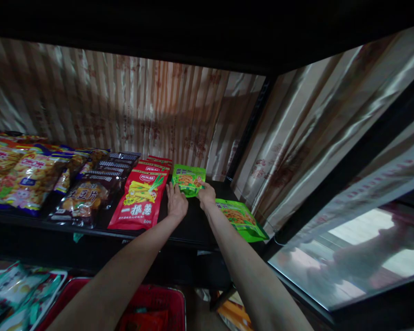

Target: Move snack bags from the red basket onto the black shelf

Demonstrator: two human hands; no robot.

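Observation:
A small green snack bag point(188, 180) is at the back of the black shelf, held between both hands. My left hand point(177, 201) is at its lower left corner, fingers closed at the edge. On the other side, my right hand point(206, 194) pinches the bag's right edge. Another green snack bag point(239, 218) lies flat to the right, partly covered by my right forearm. Just left of my left hand lies a red snack bag point(141, 195), with more of the same kind behind it.
Dark-topped clear snack bags point(83, 202) and yellow-orange snack bags point(29, 177) line the shelf's left part. A black post point(250, 131) stands at the back right corner before a curtain point(131, 105). Below are a red basket point(175, 299) and teal packets point(17, 289).

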